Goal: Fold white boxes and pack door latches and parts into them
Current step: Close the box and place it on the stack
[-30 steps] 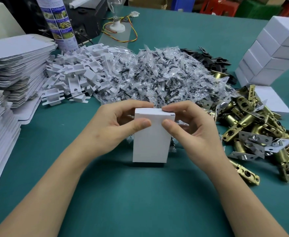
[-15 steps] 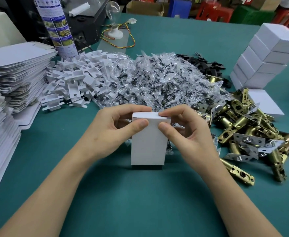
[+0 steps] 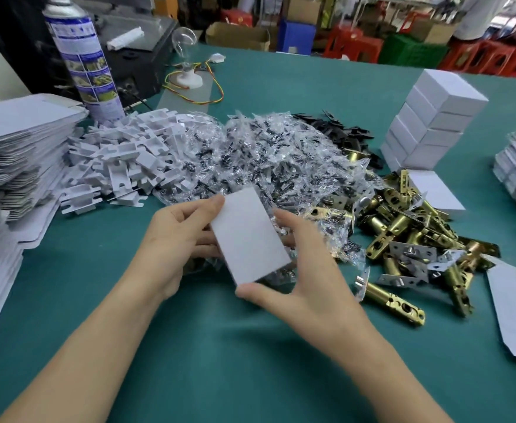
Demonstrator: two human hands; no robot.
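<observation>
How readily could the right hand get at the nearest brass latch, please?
Probably yes: the right hand sits close beside the brass latch with bare table between, though it holds the white box with the left hand.

White box (image 3: 250,236) against a teal bench (image 3: 250,367); brass-gold and silver latches (image 3: 403,227); clear packets (image 3: 265,154) flecked black; white plastic pieces (image 3: 122,157); blue-and-white spray can (image 3: 88,62) with picture panels; red stools (image 3: 495,59), a green crate (image 3: 412,53)

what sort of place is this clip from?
Probably a hardware packing workshop: a heap of brass door latches, piled clear bags of small parts, stacks of flat box blanks and folded white boxes share one green table.
</observation>
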